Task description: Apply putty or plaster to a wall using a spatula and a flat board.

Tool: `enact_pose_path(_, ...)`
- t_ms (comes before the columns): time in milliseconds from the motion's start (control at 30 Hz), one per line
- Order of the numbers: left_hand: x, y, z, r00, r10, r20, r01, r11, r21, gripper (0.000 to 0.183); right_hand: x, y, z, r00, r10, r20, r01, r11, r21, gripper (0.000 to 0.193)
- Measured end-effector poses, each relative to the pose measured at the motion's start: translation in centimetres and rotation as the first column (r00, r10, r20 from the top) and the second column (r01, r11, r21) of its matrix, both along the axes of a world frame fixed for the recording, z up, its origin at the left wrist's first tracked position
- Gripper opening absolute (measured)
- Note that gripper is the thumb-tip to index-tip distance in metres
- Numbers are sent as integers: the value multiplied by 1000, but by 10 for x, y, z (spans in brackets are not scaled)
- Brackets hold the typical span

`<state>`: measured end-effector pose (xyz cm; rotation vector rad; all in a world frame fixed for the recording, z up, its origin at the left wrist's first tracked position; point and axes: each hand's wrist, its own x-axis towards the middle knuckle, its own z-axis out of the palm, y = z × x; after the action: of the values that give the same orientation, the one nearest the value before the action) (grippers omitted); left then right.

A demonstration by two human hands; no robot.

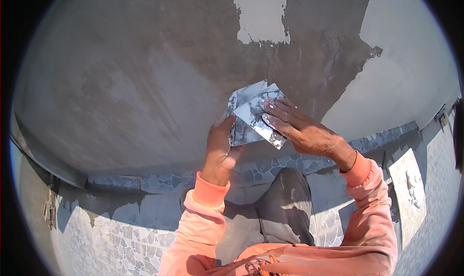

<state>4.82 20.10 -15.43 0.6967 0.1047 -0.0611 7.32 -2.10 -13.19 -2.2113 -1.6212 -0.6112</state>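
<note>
My left hand is closed on the edge of a flat metal putty scraper, its thumb lying along the near side. A second putty scraper lies slantwise across the first, and the two blades overlap. My right hand grips this upper scraper, fingers laid over its face. Both blades carry smears of whitish putty, and more putty sticks to my right fingertips. Any handles are hidden. The scrapers are in front of a grey wall, which has a pale putty patch above them.
More pale coating covers the wall's right side. At the lower right lies a board with a lump of putty on it. Stone-patterned tiles cover the floor, partly in shadow. My bent knee is close to the wall's foot.
</note>
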Motion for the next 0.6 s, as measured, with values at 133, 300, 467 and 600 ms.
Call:
enact_pose_path(133,-8,17,16,988,62,144,-72,995,65,24,-6,-25,-17,974,-228,3,228,972,49,67)
enact_pose_path(300,-9,11,44,811,207,548,-450,819,356,25,-35,-38,-61,286,210,-935,753,554,355,41)
enact_pose_path(467,-16,1,35,485,-32,874,-852,207,480,25,-56,33,-37,312,855,-414,760,36,649,21)
enact_pose_path(600,-6,-8,42,66,-452,889,-997,12,80,36,-53,45,-22,316,885,-342,723,9,691,17)
